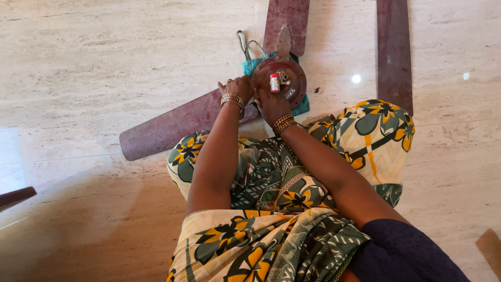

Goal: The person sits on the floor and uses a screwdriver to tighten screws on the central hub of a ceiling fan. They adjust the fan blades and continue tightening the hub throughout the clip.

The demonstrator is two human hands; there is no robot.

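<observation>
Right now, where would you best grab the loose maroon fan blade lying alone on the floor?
Probably grip the loose maroon fan blade across its narrow width near the lower end, coming from above: it lies flat, long and thin, apart from the round fan hub.

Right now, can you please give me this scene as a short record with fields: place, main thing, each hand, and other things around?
place: pale stone floor, person sitting on it
main thing: ceiling fan motor hub, dusty dark red, lying on a teal cloth
blades: one blade joined at the left, one joined at the top, a third blade lying apart on the right
left hand: at the hub's left edge, where the left blade joins
right hand: on the hub's lower edge
wrists: gold bangles on both
</observation>
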